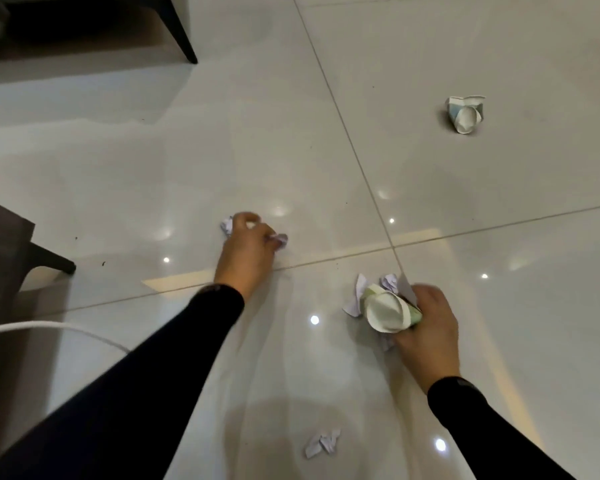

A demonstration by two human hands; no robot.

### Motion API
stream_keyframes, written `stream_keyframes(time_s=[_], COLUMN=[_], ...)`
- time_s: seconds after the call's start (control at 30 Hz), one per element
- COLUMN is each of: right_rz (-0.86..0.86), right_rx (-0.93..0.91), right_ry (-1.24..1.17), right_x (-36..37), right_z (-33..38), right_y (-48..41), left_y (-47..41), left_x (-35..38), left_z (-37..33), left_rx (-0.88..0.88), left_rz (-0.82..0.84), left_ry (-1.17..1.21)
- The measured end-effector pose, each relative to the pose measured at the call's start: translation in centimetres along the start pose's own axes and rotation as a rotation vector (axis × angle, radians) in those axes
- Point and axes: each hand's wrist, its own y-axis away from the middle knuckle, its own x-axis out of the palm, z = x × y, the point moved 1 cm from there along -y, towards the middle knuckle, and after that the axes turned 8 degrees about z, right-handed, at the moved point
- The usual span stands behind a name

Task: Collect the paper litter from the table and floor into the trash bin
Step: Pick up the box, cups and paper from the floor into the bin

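Observation:
My left hand (pixel 246 252) reaches down to the glossy tiled floor and is closed around crumpled white paper (pixel 280 241), with bits showing on both sides of the fingers. My right hand (pixel 426 323) holds a crushed paper cup (pixel 387 311) together with several crumpled paper scraps (pixel 355 299). A crumpled paper ball (pixel 322 443) lies loose on the floor near me, between my arms. A crushed white and blue paper cup (pixel 465 114) lies on the floor far to the right. No trash bin is in view.
A dark furniture leg (pixel 179 32) stands at the top left. Another dark piece with a leg (pixel 52 261) is at the left edge. A white cable (pixel 66 329) runs across the floor at the lower left.

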Motion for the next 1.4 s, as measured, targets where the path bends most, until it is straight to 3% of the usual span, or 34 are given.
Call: stream_keyframes(time_s=[0.1,0.17,0.27,0.37,0.47,0.5,0.57,0.63,0.77,0.9,0.97,1.1,1.2,1.27,1.4], right_rz=[0.286,0.446,0.325,0.270,-0.049,-0.082,0.053,0.213,0.144,0.126,0.071,-0.110,-0.141,-0.105,0.165], right_rx=[-0.151,-0.143,-0.101,-0.117,-0.041,0.032,0.249,0.338,0.395,0.392,0.396,0.554,0.613,0.582,0.544], right_ry=[0.260,0.309,0.254,0.194,-0.081,-0.164,-0.292,-0.120,-0.005,0.166,0.077,-0.499,-0.586,-0.621,-0.510], right_x=[0.9,2.1,2.8,2.3,-0.3,-1.4,-2.8,-3.2,-2.7,-2.0,-1.8,-2.9,-4.5,-5.1,-4.2], right_z=[1.2,1.5,1.3,0.9,-0.2,-0.7,-2.2,-3.8,-3.8,-3.6,-3.8,-3.7,-3.7,-3.2,-3.3], right_y=[-1.7,-1.8,-1.0,0.5,1.2,1.0,0.7,0.2,-0.5,1.1,2.3,4.3,5.8,7.1,9.2], left_y=[-2.3,-2.3,-0.7,0.9,4.6,6.3,10.1,13.4,17.1,19.2,19.8,18.9,17.1,16.4,15.9], left_x=[-1.3,-1.0,-0.5,-0.6,0.2,0.9,2.8,5.0,6.6,5.6,5.7,6.5,6.7,7.1,10.1], left_z=[1.4,2.9,4.2,3.2,0.1,-0.8,-2.2,-2.5,-1.7,-0.9,-0.6,-1.8,-4.0,-5.3,-7.0], left_rx=[-0.114,-0.134,-0.111,-0.054,0.044,0.088,0.176,0.310,0.609,0.864,0.779,0.370,0.224,0.221,0.388], left_rz=[0.151,0.180,0.039,0.118,0.509,0.678,1.005,1.140,0.984,0.752,0.734,0.770,0.661,0.662,0.674], left_ry=[-0.103,-0.189,-0.286,-0.214,0.020,0.012,-0.123,-0.366,-0.735,-0.705,-0.681,-0.395,-0.162,-0.141,-0.363])
